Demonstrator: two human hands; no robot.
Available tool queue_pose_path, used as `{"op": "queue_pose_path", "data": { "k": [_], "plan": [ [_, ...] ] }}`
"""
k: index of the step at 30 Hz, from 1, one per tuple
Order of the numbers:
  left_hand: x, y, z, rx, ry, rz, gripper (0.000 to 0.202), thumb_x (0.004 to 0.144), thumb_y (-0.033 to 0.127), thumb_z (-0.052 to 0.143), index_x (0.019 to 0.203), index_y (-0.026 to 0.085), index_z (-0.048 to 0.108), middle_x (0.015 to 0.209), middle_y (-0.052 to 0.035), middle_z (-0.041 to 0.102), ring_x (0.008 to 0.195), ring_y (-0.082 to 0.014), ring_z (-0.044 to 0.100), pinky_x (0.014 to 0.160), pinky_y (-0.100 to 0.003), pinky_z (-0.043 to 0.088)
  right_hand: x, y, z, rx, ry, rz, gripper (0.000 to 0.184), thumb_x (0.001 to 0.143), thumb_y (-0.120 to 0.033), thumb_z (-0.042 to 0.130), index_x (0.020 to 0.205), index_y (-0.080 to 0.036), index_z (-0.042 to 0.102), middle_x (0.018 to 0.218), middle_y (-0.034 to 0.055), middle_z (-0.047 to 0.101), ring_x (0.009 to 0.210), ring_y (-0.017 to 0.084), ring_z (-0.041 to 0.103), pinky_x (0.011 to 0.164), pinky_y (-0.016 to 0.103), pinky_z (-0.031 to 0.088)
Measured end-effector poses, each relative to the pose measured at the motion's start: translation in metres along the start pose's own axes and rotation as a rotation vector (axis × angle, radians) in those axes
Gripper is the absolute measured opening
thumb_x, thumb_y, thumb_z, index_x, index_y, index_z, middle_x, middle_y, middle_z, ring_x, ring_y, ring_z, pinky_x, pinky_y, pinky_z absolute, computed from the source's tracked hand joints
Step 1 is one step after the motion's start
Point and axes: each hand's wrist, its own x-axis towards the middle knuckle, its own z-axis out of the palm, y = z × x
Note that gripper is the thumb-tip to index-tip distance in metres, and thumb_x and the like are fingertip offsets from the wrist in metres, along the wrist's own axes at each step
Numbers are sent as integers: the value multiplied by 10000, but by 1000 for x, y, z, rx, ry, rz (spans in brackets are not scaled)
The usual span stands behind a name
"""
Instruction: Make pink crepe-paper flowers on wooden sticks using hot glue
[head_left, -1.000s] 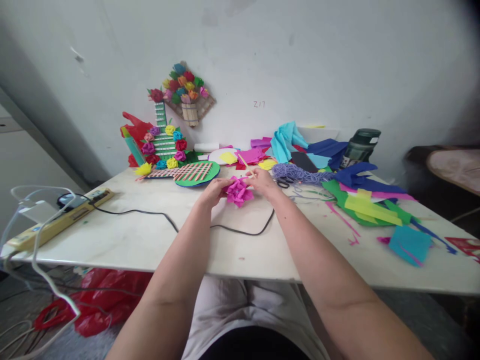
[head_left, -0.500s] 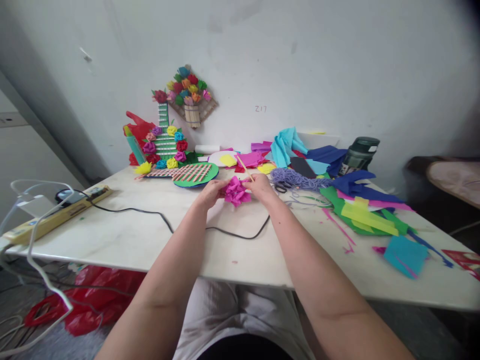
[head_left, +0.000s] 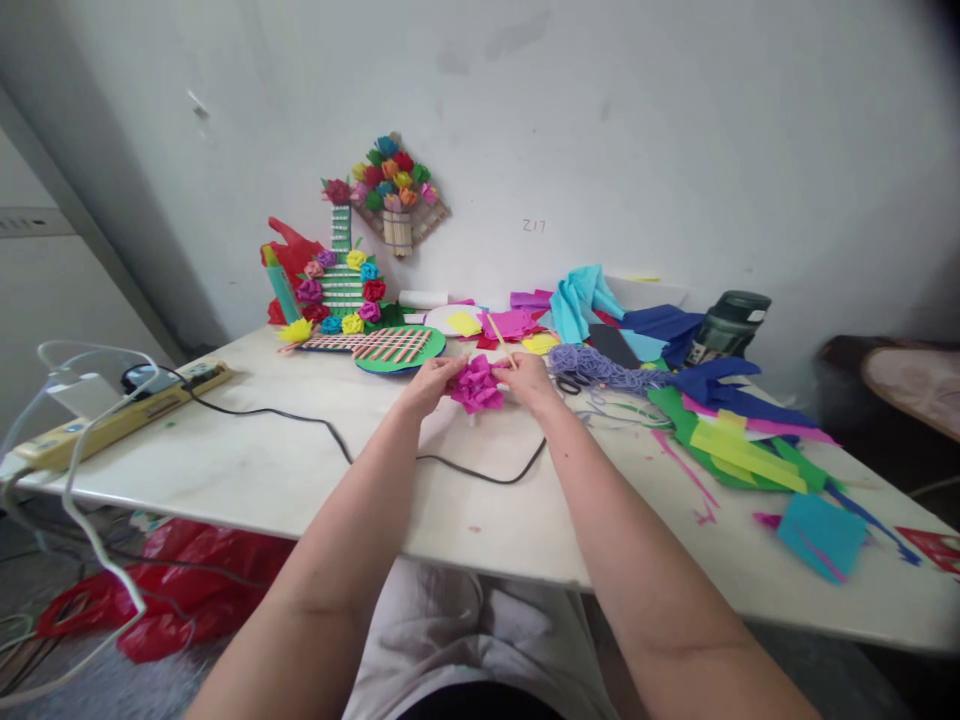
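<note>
A crumpled pink paper flower (head_left: 477, 385) sits between my two hands above the white table (head_left: 300, 470). My left hand (head_left: 429, 384) pinches its left side with closed fingers. My right hand (head_left: 529, 378) grips its right side and also holds a thin wooden stick (head_left: 500, 340) that slants up and away from the flower. A black cable (head_left: 480, 472) curves across the table just in front of my hands.
Finished paper-flower crafts (head_left: 352, 290) stand at the back left against the wall. Loose coloured paper sheets (head_left: 720, 420), purple yarn (head_left: 600, 366) and a dark green jar (head_left: 724, 325) fill the right side. A yellow power strip (head_left: 112, 420) lies far left; a red bag (head_left: 187, 590) is on the floor.
Both hands stay on the pink flower. The stick in my right hand has tipped more upright, and my head has shifted a little, moving the scene rightward.
</note>
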Motion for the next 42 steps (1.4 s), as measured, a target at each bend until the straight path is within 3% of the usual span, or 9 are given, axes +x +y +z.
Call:
{"op": "queue_pose_path", "data": {
  "k": [5,14,26,29,32,37,42],
  "plan": [
    [-2,4,2,-67,3,-48,298,570,386,732,642,121,619,533,-11,546,455,-96,469,445,-224,324,-1,0,1,43,-13,12,68,601,-190,614,655,-148,615,633,3,633,656,151,607,640,242,464],
    [0,4,-4,-101,34,-88,212,530,284,661,657,124,606,568,-35,592,480,-136,533,497,-272,437,-1,0,1,11,17,35,93,613,-204,612,690,-153,614,679,15,642,692,155,610,677,262,476],
    [-1,2,-2,-83,87,1,198,556,250,682,551,143,516,471,37,458,403,-58,406,421,-201,284,-3,0,-1,-34,-33,-15,96,637,-198,593,722,-158,611,702,5,631,701,145,580,677,248,437],
    [-3,5,-2,-72,94,41,192,554,266,691,569,137,549,482,29,480,416,-58,412,426,-199,271,-4,0,-5,-59,-24,-72,157,712,-310,572,777,-176,622,744,3,632,698,140,555,679,246,419],
    [-4,7,-3,-55,76,77,204,552,284,704,581,134,569,481,25,488,422,-60,410,428,-199,263,-3,-2,-11,-76,-10,-117,357,824,-475,427,844,-194,646,757,7,626,662,136,526,664,252,399],
    [-3,6,-5,-40,57,114,199,554,286,696,561,138,562,473,27,477,421,-62,393,422,-207,246,-1,-3,-19,-68,12,-245,440,850,-498,394,802,-162,674,627,3,548,657,133,514,660,240,386],
    [-2,5,-6,-60,50,114,173,540,268,681,568,134,575,475,30,478,416,-63,405,425,-207,260,-4,-3,-24,91,-167,-223,434,833,-489,446,975,-134,651,484,-61,418,483,98,412,532,224,352]
  ]
}}
